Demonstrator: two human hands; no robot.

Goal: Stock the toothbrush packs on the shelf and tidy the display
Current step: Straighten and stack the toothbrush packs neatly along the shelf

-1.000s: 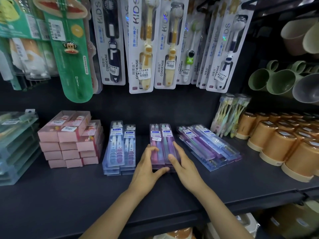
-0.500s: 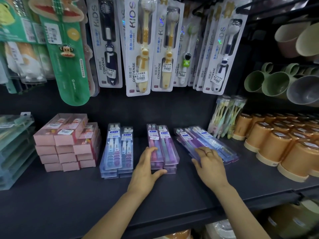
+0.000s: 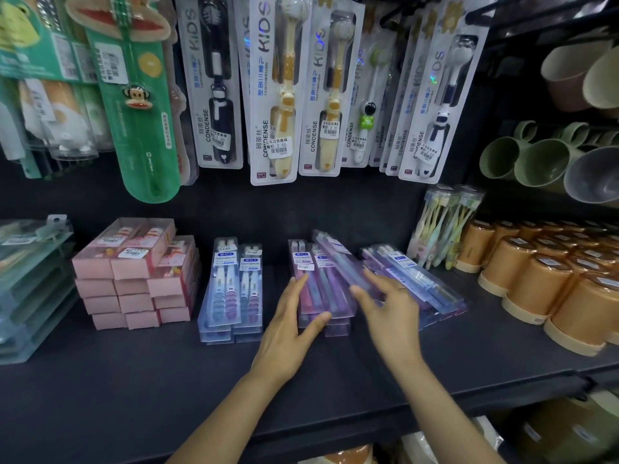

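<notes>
On the dark shelf (image 3: pixel 134 380) lie three groups of clear toothbrush packs: a blue stack (image 3: pixel 231 289), a purple-pink middle stack (image 3: pixel 318 296) and a skewed purple pile (image 3: pixel 422 283) to the right. My left hand (image 3: pixel 291 326) rests against the middle stack's front left corner, fingers straight, thumb along its front edge. My right hand (image 3: pixel 388 306) pinches a purple pack (image 3: pixel 338 259) and holds it tilted above the middle stack, its far end raised toward the back.
Pink boxes (image 3: pixel 134 272) and teal clear cases (image 3: pixel 30 286) sit at left. Orange cups (image 3: pixel 542 283) crowd the right, with a tube of thin brushes (image 3: pixel 442 226) beside them. Kids' toothbrush cards (image 3: pixel 274 88) hang overhead; green mugs (image 3: pixel 536 162) at upper right.
My right hand moved from the middle stack to the right pile, took a purple pack and carried it left over the middle stack. My left hand stayed at the stack.
</notes>
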